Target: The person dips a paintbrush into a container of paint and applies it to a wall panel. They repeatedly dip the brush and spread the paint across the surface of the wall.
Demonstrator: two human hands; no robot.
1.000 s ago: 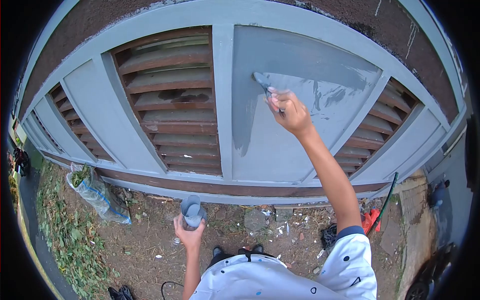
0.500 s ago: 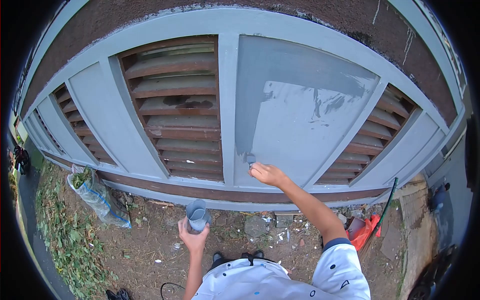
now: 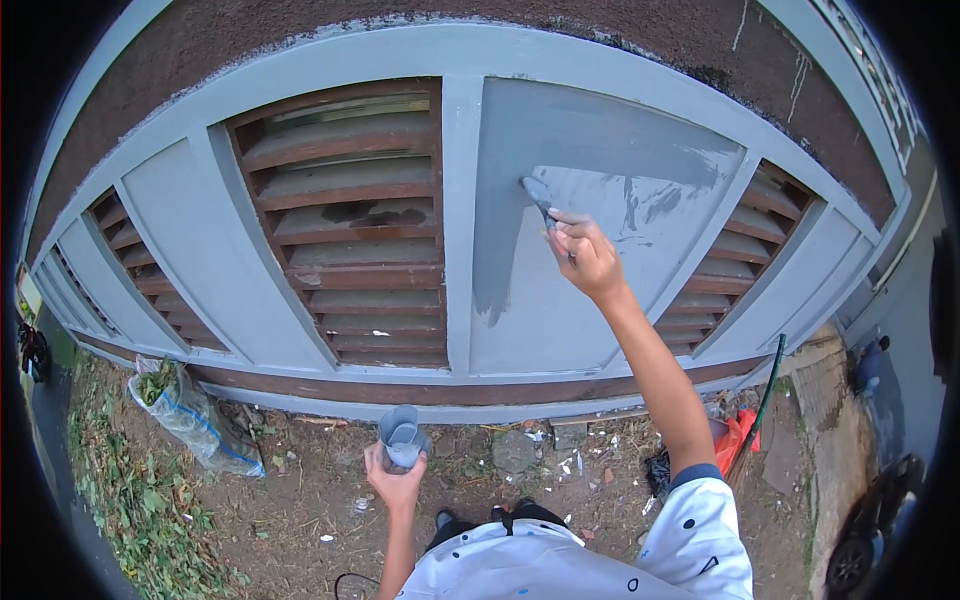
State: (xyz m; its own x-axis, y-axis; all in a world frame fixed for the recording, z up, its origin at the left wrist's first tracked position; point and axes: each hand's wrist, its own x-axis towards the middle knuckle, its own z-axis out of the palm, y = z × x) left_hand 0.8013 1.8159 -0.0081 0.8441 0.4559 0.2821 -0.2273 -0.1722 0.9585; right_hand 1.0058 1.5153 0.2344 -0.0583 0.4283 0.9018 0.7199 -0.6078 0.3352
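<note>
My right hand (image 3: 585, 250) grips a paintbrush (image 3: 538, 193) by its handle. The bristles rest against the wall panel (image 3: 570, 310), at the inner edge of the wet, darker grey paint (image 3: 500, 210). That paint runs along the panel's top and down its left side; the middle and lower parts are lighter, with a few dark smears at the right. Low in front of the wall, my left hand (image 3: 397, 480) is wrapped round a cup (image 3: 403, 437) of grey paint, held upright with its mouth toward me.
Brown louvred vents (image 3: 355, 220) flank the panel. A clear sack of leaves (image 3: 195, 415) stands on the ground at left. At right lie a red plastic bag (image 3: 737, 440) and a green pole (image 3: 772, 385). A car (image 3: 870, 530) and a person (image 3: 872, 365) are farther right.
My right hand has moved the paintbrush up from the lower left of the panel to its upper part. The cup in my left hand has shifted slightly down and right in view.
</note>
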